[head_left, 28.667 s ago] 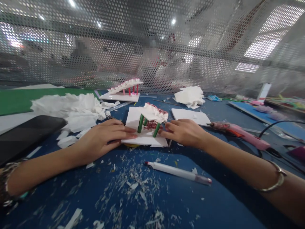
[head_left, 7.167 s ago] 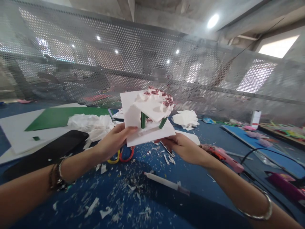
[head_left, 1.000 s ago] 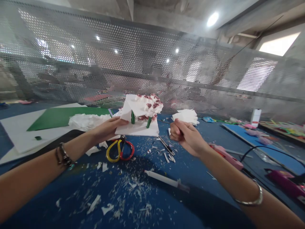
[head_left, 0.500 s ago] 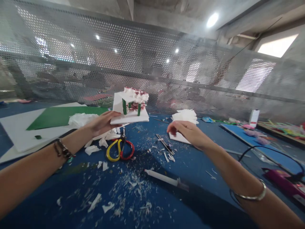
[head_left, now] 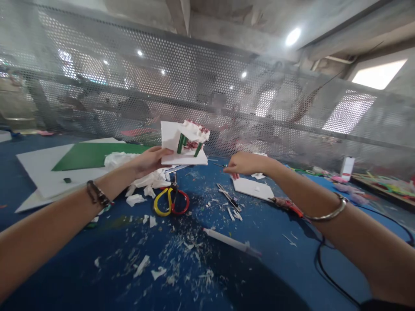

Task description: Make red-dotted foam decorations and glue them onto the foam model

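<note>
Across the blue bench (head_left: 285,276), before a perforated metal screen (head_left: 194,82), the person's left hand (head_left: 148,160) holds up a small white model (head_left: 173,134). Its flat base carries green posts, and above them sits a slab whose ruffled white edge is tipped in dark red. The grip is pinched on the left side of that base, thumb over the top face. The piece looks lifted and a little tilted, with crumpled white paper (head_left: 119,160) and scissors (head_left: 174,187) near it on the bench.

The right hand (head_left: 244,165) is well apart from the model, above a plain white board (head_left: 256,188). Its fingers are curled; a thin dark rod (head_left: 218,165) shows right by their tips, but I cannot tell whether they pinch it or it merely lies behind them.

To my eye, the step in hand is one of holding and looking over the model, with the other hand busy to one side. As I judge it, the next move calls for a steady, light left hold, clear of the posts, and a right hand that avoids the pink tool (head_left: 287,204) beside the board. A capped-looking pen (head_left: 228,240) lies nearer, among white shavings.
</note>
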A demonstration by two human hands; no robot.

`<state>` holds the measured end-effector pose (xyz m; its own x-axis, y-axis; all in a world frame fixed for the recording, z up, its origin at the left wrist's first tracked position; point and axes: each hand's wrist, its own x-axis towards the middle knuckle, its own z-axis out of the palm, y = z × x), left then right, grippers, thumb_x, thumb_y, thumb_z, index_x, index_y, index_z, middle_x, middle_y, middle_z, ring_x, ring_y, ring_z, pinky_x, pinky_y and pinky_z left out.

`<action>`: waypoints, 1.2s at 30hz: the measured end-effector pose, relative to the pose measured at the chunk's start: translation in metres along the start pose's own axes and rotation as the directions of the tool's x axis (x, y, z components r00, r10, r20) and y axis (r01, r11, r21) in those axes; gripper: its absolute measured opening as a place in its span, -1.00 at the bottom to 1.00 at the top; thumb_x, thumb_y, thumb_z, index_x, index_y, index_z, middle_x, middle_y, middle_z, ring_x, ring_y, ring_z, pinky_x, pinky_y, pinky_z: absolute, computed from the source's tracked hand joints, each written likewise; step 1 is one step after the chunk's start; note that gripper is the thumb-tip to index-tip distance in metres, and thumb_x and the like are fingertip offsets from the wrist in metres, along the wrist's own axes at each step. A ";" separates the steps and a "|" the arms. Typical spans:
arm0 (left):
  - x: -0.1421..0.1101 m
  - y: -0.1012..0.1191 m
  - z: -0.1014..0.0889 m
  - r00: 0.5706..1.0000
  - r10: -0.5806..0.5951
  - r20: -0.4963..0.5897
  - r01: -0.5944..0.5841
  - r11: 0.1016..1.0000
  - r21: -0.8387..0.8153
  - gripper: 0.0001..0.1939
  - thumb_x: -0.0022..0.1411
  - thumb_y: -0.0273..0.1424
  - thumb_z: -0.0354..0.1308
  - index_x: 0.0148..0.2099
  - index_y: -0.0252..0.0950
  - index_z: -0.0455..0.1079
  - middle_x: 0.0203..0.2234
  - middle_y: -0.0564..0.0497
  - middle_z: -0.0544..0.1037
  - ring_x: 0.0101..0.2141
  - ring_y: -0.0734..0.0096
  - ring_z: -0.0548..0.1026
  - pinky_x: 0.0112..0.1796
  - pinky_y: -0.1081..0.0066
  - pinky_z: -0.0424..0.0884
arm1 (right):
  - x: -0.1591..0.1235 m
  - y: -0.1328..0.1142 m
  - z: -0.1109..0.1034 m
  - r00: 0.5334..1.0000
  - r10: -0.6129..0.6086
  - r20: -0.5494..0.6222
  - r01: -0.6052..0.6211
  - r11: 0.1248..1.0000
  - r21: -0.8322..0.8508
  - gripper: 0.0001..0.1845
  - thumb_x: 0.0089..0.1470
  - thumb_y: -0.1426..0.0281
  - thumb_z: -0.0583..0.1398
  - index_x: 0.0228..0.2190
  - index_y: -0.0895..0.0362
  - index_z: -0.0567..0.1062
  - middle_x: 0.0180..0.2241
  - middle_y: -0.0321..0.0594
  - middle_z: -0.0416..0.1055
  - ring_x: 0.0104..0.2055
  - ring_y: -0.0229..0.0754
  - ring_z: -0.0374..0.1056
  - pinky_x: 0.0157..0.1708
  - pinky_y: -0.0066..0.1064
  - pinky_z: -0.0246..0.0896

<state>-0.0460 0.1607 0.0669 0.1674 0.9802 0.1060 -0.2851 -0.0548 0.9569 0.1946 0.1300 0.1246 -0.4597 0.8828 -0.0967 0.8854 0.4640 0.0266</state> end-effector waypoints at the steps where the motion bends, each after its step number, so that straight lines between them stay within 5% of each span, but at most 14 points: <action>1: 0.000 0.001 0.000 1.000 -0.005 -0.004 0.006 1.000 0.010 -0.88 -0.06 -0.60 0.08 -0.53 -0.40 0.43 -0.51 -0.04 0.46 -0.54 0.50 0.38 -0.56 0.58 0.35 | 0.002 -0.003 -0.001 1.000 -0.001 0.002 0.001 1.000 -0.024 -0.62 -0.08 0.40 0.11 -0.85 0.15 0.39 -0.77 -0.25 0.31 -0.71 -0.35 0.14 -0.62 -0.45 -0.05; 5: 0.000 0.005 -0.001 1.000 -0.006 -0.029 0.008 0.997 0.073 -0.90 -0.06 -0.56 0.07 -0.50 -0.37 0.41 -0.49 -0.04 0.47 -0.49 0.46 0.40 -0.52 0.56 0.34 | 0.008 -0.006 -0.006 0.997 -0.035 -0.067 0.026 0.992 -0.124 -0.90 -0.27 0.57 0.19 -0.68 0.17 0.48 -0.63 -0.23 0.37 -0.57 -0.29 0.22 -0.54 -0.45 -0.01; 9: 0.000 0.009 -0.005 1.000 -0.009 0.022 0.006 0.990 0.143 -0.91 -0.07 -0.46 0.12 -0.42 -0.36 0.39 -0.38 -0.05 0.47 -0.32 0.32 0.42 -0.43 0.50 0.35 | 0.006 -0.009 -0.009 0.986 -0.085 -0.141 0.059 0.982 -0.182 -0.88 -0.16 0.51 0.14 -0.59 0.21 0.50 -0.41 -0.10 0.40 -0.34 -0.20 0.27 -0.36 -0.42 0.04; 15: 0.002 0.010 -0.009 0.999 0.018 0.043 -0.026 0.982 0.189 -0.81 -0.04 -0.44 0.08 -0.31 -0.37 0.36 -0.26 -0.09 0.46 -0.15 0.22 0.37 -0.29 0.43 0.36 | 0.001 -0.025 -0.005 0.979 -0.062 -0.196 0.031 0.987 -0.158 -0.77 -0.10 0.55 0.07 -0.36 0.27 0.46 -0.45 -0.14 0.41 -0.43 -0.27 0.27 -0.44 -0.47 0.05; 18: 0.002 0.011 -0.010 0.999 0.040 0.034 -0.046 0.982 0.185 -0.81 -0.06 -0.43 0.09 -0.32 -0.36 0.37 -0.26 -0.08 0.47 -0.15 0.22 0.37 -0.30 0.44 0.36 | 0.006 -0.034 0.003 0.984 -0.050 -0.171 0.029 0.992 -0.123 -0.78 -0.04 0.49 0.03 -0.43 0.24 0.47 -0.58 -0.21 0.39 -0.52 -0.31 0.26 -0.49 -0.49 0.05; 22: -0.001 0.016 -0.010 0.997 0.075 0.015 -0.076 0.980 0.183 -0.78 -0.08 -0.42 0.11 -0.30 -0.38 0.36 -0.30 -0.07 0.48 -0.16 0.24 0.37 -0.27 0.43 0.34 | 0.018 -0.054 0.021 0.986 -0.024 -0.164 0.007 0.995 -0.104 -0.50 0.10 0.29 -0.13 -0.60 0.22 0.47 -0.62 -0.16 0.39 -0.53 -0.28 0.28 -0.46 -0.44 0.08; 29: -0.006 0.023 -0.010 0.994 0.112 0.013 -0.113 0.976 0.185 -0.71 -0.03 -0.44 0.10 -0.20 -0.45 0.31 -0.20 -0.15 0.44 -0.14 0.27 0.32 -0.19 0.43 0.29 | 0.043 -0.113 0.066 0.998 -0.016 -0.053 0.009 0.993 -0.117 -0.43 -0.05 0.01 -0.06 -0.39 0.21 0.49 -0.38 -0.01 0.46 -0.31 -0.07 0.36 -0.43 -0.34 0.19; 36: -0.004 0.022 -0.011 0.991 0.130 0.008 -0.129 0.974 0.189 -0.76 -0.04 -0.44 0.10 -0.26 -0.43 0.32 -0.31 -0.10 0.49 -0.20 0.32 0.37 -0.21 0.45 0.32 | 0.065 -0.121 0.080 0.992 0.063 0.110 -0.048 0.990 -0.132 -0.61 -0.21 0.16 0.14 -0.38 0.18 0.50 -0.37 -0.03 0.48 -0.29 -0.06 0.39 -0.39 -0.35 0.25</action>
<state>-0.0633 0.1577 0.0850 0.1369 0.9631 0.2318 -0.1211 -0.2160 0.9688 0.0627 0.1256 0.0357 -0.3926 0.8969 -0.2036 0.8900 0.4263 0.1620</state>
